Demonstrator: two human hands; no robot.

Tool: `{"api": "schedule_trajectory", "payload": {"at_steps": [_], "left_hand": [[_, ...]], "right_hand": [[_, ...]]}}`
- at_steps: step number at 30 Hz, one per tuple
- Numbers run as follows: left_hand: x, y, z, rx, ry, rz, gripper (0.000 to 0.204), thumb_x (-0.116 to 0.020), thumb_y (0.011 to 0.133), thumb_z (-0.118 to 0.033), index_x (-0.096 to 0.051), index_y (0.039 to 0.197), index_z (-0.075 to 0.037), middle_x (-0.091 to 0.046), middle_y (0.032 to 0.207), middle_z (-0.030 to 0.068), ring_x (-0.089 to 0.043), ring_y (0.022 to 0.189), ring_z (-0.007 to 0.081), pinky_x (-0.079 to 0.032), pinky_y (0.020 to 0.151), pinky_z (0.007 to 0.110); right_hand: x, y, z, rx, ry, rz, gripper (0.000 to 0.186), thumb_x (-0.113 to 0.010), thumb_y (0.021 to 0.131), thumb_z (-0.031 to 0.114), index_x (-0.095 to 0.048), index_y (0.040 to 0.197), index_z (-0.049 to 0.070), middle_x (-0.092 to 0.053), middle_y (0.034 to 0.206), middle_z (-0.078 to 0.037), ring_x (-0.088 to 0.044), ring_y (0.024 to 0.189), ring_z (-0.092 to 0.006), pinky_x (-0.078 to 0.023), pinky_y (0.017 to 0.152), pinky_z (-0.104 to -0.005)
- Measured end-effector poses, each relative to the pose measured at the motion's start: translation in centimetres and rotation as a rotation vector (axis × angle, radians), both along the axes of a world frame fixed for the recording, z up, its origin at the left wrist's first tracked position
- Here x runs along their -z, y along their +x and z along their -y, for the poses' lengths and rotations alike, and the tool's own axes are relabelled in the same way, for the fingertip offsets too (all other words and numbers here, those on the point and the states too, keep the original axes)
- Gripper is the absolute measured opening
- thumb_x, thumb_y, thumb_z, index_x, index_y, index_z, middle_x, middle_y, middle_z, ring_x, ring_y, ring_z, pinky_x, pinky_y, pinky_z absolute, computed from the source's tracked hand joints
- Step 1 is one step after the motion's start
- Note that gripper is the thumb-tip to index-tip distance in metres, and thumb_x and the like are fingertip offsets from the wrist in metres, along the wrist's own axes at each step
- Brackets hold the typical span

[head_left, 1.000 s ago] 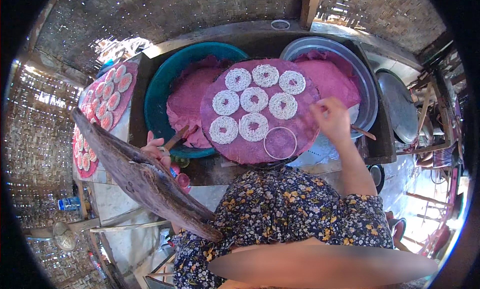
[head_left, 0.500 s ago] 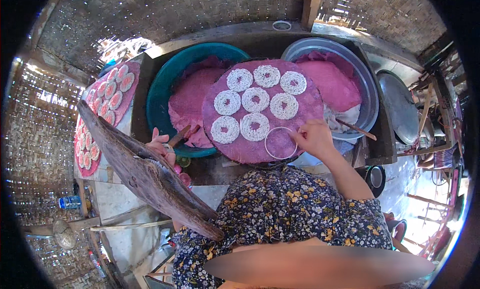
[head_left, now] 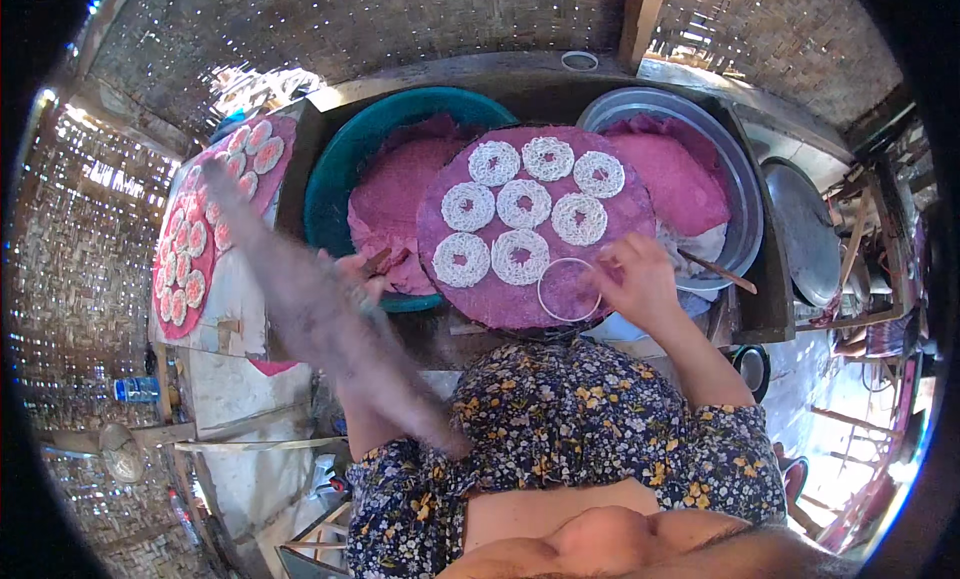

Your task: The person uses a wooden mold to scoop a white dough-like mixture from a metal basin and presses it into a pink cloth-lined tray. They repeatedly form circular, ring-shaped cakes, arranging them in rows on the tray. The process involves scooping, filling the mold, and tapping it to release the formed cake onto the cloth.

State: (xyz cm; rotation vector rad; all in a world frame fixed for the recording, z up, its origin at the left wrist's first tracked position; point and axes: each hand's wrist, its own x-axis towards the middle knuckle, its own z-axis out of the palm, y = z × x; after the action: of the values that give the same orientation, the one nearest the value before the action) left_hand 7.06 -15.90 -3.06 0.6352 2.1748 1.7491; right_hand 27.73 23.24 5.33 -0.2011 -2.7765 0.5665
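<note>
A thin white ring [head_left: 541,292] rests on the pink cloth-covered round board [head_left: 626,211], at its near right edge. My right hand [head_left: 640,282] pinches the ring's right side between thumb and fingers. Several white, stringy dough rounds [head_left: 523,204] with hollow centres lie across the board. To the left, a long dark wooden tool [head_left: 320,324] slants over my left forearm, blurred by motion. My left hand [head_left: 362,276] shows partly beyond it, near the teal basin; its fingers are smeared and half hidden, so their grip cannot be made out.
The teal basin [head_left: 322,204] and a grey metal basin [head_left: 752,199], both holding pink cloth, flank the board. A wooden stick [head_left: 720,271] leans in the metal one. Pink-and-white rounds [head_left: 180,234] cover a pink cloth at far left. A round metal lid [head_left: 800,234] stands at right.
My left hand and the wooden tool have swung to the right, the tool now blurred. My right hand keeps the ring at the same spot on the board. The whole view has shifted slightly.
</note>
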Motion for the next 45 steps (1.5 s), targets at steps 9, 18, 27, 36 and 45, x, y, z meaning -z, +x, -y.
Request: {"api": "schedule_trajectory", "payload": {"at_steps": [9, 18, 27, 36, 45], "left_hand": [[-8.6, 6.9, -21.2, 0.120, 0.130, -0.503, 0.045, -0.064, 0.071, -0.034, -0.057, 0.101, -0.002, -0.063, 0.083, 0.0103, -0.058, 0.094, 0.0268, -0.029, 0.099, 0.048], [-8.4, 1.8, -26.8, 0.411, 1.241, 1.048, 0.066, -0.032, 0.083, -0.066, -0.054, 0.110, -0.009, -0.047, 0.066, 0.0001, -0.051, 0.072, 0.0229, -0.042, 0.079, 0.042], [-4.9, 4.2, -28.0, 0.135, 1.293, 1.110, 0.059, -0.036, 0.083, -0.065, -0.057, 0.103, -0.014, -0.038, 0.053, -0.0045, -0.044, 0.052, 0.0147, -0.041, 0.063, 0.038], [-7.1, 2.2, -25.8, 0.178, 1.253, 0.963, 0.059, -0.036, 0.080, -0.068, -0.056, 0.092, -0.014, -0.036, 0.050, -0.0042, -0.041, 0.048, 0.0135, -0.040, 0.060, 0.036], [-6.7, 1.6, -28.2, 0.247, 1.286, 0.924, 0.061, -0.034, 0.079, -0.071, -0.056, 0.089, -0.014, -0.031, 0.044, -0.0049, -0.037, 0.041, 0.0122, -0.038, 0.053, 0.032]], "right_hand": [[-2.5, 1.7, 1.9, -0.166, -1.516, 0.511, 0.063, -0.030, 0.089, 0.058, -0.050, 0.110, 0.002, -0.061, 0.085, -0.009, -0.061, 0.070, -0.0174, -0.049, 0.061, -0.0279], [-2.9, 4.5, -3.8, -0.022, -1.569, 0.804, 0.065, -0.027, 0.088, 0.061, -0.052, 0.108, 0.004, -0.062, 0.078, -0.013, -0.061, 0.057, -0.0186, -0.048, 0.047, -0.0291], [-4.3, 4.4, -5.3, 0.134, -1.239, 0.866, 0.059, -0.034, 0.090, 0.053, -0.057, 0.090, -0.001, -0.060, 0.063, -0.011, -0.058, 0.047, -0.0170, -0.048, 0.041, -0.0286], [-1.9, 3.5, -2.7, 0.061, -1.086, 0.697, 0.058, -0.039, 0.088, 0.054, -0.058, 0.080, 0.000, -0.057, 0.058, -0.008, -0.054, 0.044, -0.0132, -0.043, 0.038, -0.0262], [-1.9, 3.8, -3.6, 0.098, -0.839, 0.541, 0.055, -0.042, 0.087, 0.053, -0.056, 0.082, 0.000, -0.053, 0.056, -0.005, -0.050, 0.042, -0.0111, -0.040, 0.037, -0.0244]]}}
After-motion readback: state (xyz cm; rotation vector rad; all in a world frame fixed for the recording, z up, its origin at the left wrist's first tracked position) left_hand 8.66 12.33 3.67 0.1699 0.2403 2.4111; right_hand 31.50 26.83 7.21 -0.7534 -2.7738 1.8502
